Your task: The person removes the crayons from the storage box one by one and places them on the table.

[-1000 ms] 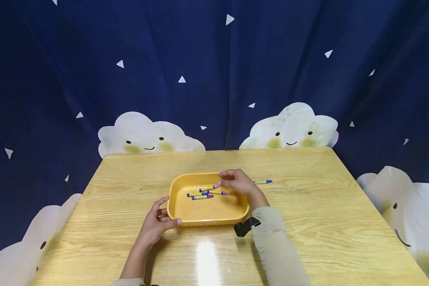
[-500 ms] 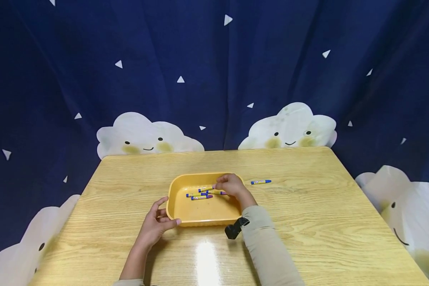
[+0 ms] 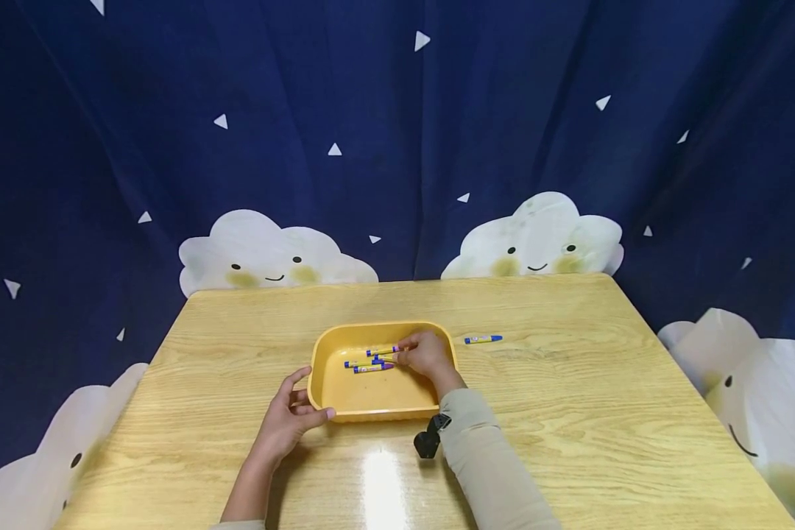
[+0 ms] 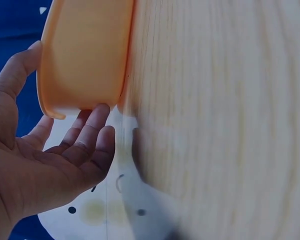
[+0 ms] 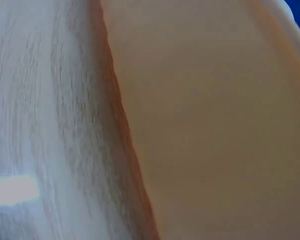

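Tray (image 3: 364, 397): yellow, shallow, sitting flat on the wood-look tabletop (image 3: 603, 397).
Crayons (image 3: 369, 369): yellow-and-blue ones bunched up inside the tray, around the middle, some overlapping.
Left hand (image 3: 288, 418): spread pretty wide but with bent fingers, loosely holding the tray's left end, thumb on the near rim, fingertips against the outside wall.
Right hand (image 3: 427, 355): down inside the tray, thumb and fingers close together at the right ends of the crayons; honestly can't tell if one's actually pinched.
Other crayon (image 3: 483, 339): blue-tipped, lying on the tabletop right of the tray, not touching it.
Gear: black gadget (image 3: 428, 442) by the cuff of the beige right sleeve (image 3: 493, 464).
Backdrop: dark blue curtain (image 3: 331, 73), white triangles, smiley clouds (image 3: 271, 250).
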`<control>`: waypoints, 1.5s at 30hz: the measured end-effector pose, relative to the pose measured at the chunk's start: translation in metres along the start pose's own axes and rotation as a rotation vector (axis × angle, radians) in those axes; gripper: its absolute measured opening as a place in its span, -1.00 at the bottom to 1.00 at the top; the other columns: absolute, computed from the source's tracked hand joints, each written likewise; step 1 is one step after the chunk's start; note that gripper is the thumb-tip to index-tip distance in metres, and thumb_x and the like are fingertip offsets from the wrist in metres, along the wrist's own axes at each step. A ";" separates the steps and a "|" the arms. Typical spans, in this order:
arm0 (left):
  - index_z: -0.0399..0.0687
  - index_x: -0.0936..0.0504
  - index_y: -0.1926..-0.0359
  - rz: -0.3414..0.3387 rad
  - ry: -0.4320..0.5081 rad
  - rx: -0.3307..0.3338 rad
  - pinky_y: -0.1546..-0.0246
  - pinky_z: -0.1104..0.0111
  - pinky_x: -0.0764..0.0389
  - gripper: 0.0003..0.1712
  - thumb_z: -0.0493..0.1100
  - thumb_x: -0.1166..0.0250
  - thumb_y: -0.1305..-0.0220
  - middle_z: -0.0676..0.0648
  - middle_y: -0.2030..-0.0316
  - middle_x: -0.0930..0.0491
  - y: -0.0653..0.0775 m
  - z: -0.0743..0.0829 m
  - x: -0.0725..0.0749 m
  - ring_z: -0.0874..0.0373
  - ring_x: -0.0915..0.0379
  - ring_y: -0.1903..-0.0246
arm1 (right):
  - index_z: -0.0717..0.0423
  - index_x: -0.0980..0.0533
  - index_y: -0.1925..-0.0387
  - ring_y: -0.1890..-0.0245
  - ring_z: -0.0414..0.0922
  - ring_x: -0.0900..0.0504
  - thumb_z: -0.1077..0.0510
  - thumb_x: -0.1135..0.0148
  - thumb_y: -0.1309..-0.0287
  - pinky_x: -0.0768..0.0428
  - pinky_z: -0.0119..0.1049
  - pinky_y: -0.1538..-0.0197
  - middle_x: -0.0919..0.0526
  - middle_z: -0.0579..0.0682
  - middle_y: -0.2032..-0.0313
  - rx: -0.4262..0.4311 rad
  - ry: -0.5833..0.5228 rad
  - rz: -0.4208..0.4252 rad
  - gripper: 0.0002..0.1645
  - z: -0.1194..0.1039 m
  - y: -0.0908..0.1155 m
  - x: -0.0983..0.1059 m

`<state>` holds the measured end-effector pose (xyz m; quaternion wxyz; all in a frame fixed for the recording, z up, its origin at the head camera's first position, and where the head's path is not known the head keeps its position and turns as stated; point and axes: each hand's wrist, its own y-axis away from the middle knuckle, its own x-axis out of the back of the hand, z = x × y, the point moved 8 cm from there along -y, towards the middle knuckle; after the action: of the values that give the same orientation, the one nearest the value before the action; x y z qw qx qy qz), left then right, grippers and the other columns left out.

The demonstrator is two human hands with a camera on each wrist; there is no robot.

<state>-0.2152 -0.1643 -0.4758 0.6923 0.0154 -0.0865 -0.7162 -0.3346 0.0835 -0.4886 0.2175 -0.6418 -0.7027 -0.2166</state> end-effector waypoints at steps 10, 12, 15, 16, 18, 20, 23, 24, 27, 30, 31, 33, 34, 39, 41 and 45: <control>0.00 -0.20 -0.31 -0.008 0.013 -0.005 0.29 0.28 -0.55 -0.01 -0.39 -0.49 0.16 -0.37 0.07 -0.43 0.000 0.000 0.000 -0.05 -0.53 0.29 | 0.17 -0.69 0.41 0.32 -0.16 -0.54 0.25 -0.50 0.22 -0.49 -0.33 0.16 -0.68 -0.03 0.37 -0.051 0.101 -0.027 -0.79 -0.010 0.013 0.001; -0.01 -0.20 -0.31 -0.007 0.012 -0.006 0.29 0.28 -0.55 -0.01 -0.40 -0.49 0.16 -0.37 0.07 -0.43 0.000 -0.001 0.000 -0.05 -0.53 0.29 | 0.16 -0.70 0.41 0.30 -0.14 -0.55 0.26 -0.52 0.25 -0.49 -0.32 0.13 -0.68 -0.04 0.36 -0.048 0.131 -0.030 -0.77 -0.010 0.012 0.000; -0.02 -0.20 -0.31 -0.011 0.016 -0.007 0.29 0.28 -0.55 -0.01 -0.40 -0.49 0.16 -0.38 0.08 -0.43 0.000 0.000 0.000 -0.05 -0.53 0.29 | 0.15 -0.70 0.43 0.28 -0.12 -0.55 0.28 -0.52 0.27 -0.48 -0.29 0.11 -0.67 -0.04 0.37 -0.048 0.159 -0.026 -0.78 -0.009 0.011 -0.001; -0.02 -0.20 -0.31 -0.011 0.016 -0.007 0.29 0.28 -0.55 -0.01 -0.40 -0.49 0.16 -0.37 0.08 -0.42 0.000 -0.001 -0.001 -0.05 -0.53 0.29 | 0.14 -0.71 0.44 0.27 -0.11 -0.56 0.28 -0.52 0.27 -0.48 -0.28 0.09 -0.67 -0.05 0.38 -0.050 0.168 -0.024 -0.79 -0.009 0.011 -0.001; -0.01 -0.20 -0.31 -0.013 0.017 -0.005 0.29 0.28 -0.55 -0.01 -0.40 -0.49 0.16 -0.37 0.08 -0.42 0.000 -0.001 -0.001 -0.05 -0.53 0.29 | 0.13 -0.70 0.48 0.28 -0.10 -0.55 0.27 -0.52 0.26 -0.47 -0.27 0.09 -0.66 -0.07 0.41 -0.051 0.184 -0.020 -0.83 -0.009 0.011 0.000; 0.00 -0.20 -0.31 -0.013 0.018 -0.003 0.29 0.28 -0.56 -0.01 -0.40 -0.49 0.16 -0.37 0.08 -0.42 0.000 -0.001 -0.001 -0.05 -0.53 0.29 | 0.11 -0.70 0.51 0.29 -0.10 -0.53 0.24 -0.52 0.25 -0.46 -0.26 0.08 -0.64 -0.09 0.43 -0.050 0.197 -0.019 -0.86 -0.010 0.011 0.000; 0.01 -0.20 -0.31 -0.006 0.009 0.000 0.29 0.29 -0.55 0.00 -0.40 -0.50 0.17 -0.37 0.07 -0.42 0.000 -0.001 0.000 -0.05 -0.53 0.29 | 0.11 -0.69 0.53 0.33 -0.13 -0.51 0.21 -0.51 0.22 -0.45 -0.28 0.11 -0.63 -0.11 0.47 -0.025 0.199 -0.028 -0.88 -0.012 0.011 0.001; 0.01 -0.20 -0.31 -0.005 0.007 0.000 0.29 0.29 -0.55 0.00 -0.40 -0.50 0.17 -0.37 0.07 -0.42 -0.001 -0.002 0.000 -0.05 -0.53 0.30 | 0.11 -0.69 0.53 0.36 -0.15 -0.49 0.21 -0.50 0.20 -0.45 -0.29 0.14 -0.62 -0.12 0.48 -0.018 0.188 -0.035 -0.88 -0.013 0.011 0.002; 0.01 -0.20 -0.31 0.001 0.006 -0.001 0.30 0.29 -0.55 0.00 -0.40 -0.50 0.17 -0.37 0.07 -0.43 -0.001 -0.002 0.000 -0.05 -0.53 0.30 | 0.13 -0.67 0.54 0.47 -0.21 -0.45 0.20 -0.46 0.15 -0.44 -0.35 0.28 -0.61 -0.13 0.53 0.040 0.171 -0.048 -0.91 -0.018 0.012 0.004; 0.00 -0.20 -0.31 0.001 0.011 -0.004 0.31 0.30 -0.55 0.00 -0.40 -0.50 0.17 -0.38 0.08 -0.43 -0.001 -0.003 0.000 -0.05 -0.53 0.30 | 0.14 -0.66 0.53 0.52 -0.23 -0.40 0.21 -0.42 0.10 -0.40 -0.39 0.38 -0.60 -0.12 0.54 0.084 0.130 -0.053 -0.93 -0.022 0.013 0.007; 0.00 -0.20 -0.31 0.002 0.013 -0.005 0.31 0.30 -0.55 0.01 -0.41 -0.50 0.17 -0.38 0.08 -0.43 -0.001 -0.002 -0.001 -0.05 -0.53 0.30 | 0.15 -0.66 0.52 0.53 -0.23 -0.40 0.22 -0.41 0.09 -0.40 -0.39 0.40 -0.61 -0.11 0.54 0.109 0.123 -0.052 -0.94 -0.025 0.013 0.008; 0.01 -0.20 -0.31 0.002 0.011 -0.005 0.32 0.31 -0.55 0.00 -0.41 -0.49 0.17 -0.38 0.08 -0.43 -0.002 -0.003 -0.001 -0.05 -0.53 0.30 | 0.17 -0.67 0.48 0.53 -0.23 -0.41 0.24 -0.40 0.08 -0.40 -0.38 0.40 -0.62 -0.09 0.50 0.136 0.092 -0.057 -0.94 -0.028 0.014 0.010; 0.01 -0.20 -0.31 0.002 0.008 -0.007 0.32 0.31 -0.55 0.00 -0.40 -0.49 0.17 -0.38 0.08 -0.43 -0.002 -0.003 -0.001 -0.05 -0.53 0.30 | 0.16 -0.67 0.46 0.52 -0.24 -0.42 0.25 -0.40 0.07 -0.41 -0.38 0.40 -0.62 -0.09 0.49 0.138 0.066 -0.061 -0.94 -0.029 0.014 0.011; 0.04 -0.21 -0.30 0.007 -0.004 -0.009 0.31 0.31 -0.55 -0.01 -0.39 -0.50 0.16 -0.36 0.08 -0.44 -0.002 -0.003 0.000 -0.04 -0.53 0.30 | 0.19 -0.67 0.42 0.49 -0.24 -0.46 0.29 -0.38 0.06 -0.44 -0.36 0.36 -0.64 -0.07 0.46 0.157 -0.030 -0.082 -0.92 -0.032 0.017 0.016; 0.04 -0.21 -0.30 0.009 -0.004 -0.008 0.31 0.31 -0.55 -0.01 -0.39 -0.50 0.16 -0.36 0.07 -0.44 -0.002 -0.003 0.001 -0.04 -0.53 0.30 | 0.21 -0.67 0.41 0.48 -0.23 -0.47 0.30 -0.37 0.06 -0.45 -0.36 0.35 -0.64 -0.07 0.45 0.169 -0.049 -0.084 -0.90 -0.033 0.018 0.016; 0.03 -0.21 -0.30 0.005 0.003 -0.007 0.31 0.30 -0.55 -0.01 -0.40 -0.49 0.16 -0.37 0.07 -0.43 -0.001 -0.003 0.001 -0.05 -0.53 0.30 | 0.24 -0.67 0.39 0.48 -0.24 -0.47 0.30 -0.37 0.06 -0.44 -0.37 0.35 -0.64 -0.07 0.45 0.179 -0.074 -0.082 -0.88 -0.032 0.019 0.017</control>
<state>-0.2161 -0.1651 -0.4793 0.6944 0.0136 -0.0831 -0.7147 -0.3166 0.0802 -0.4521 0.2386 -0.5984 -0.7523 -0.1378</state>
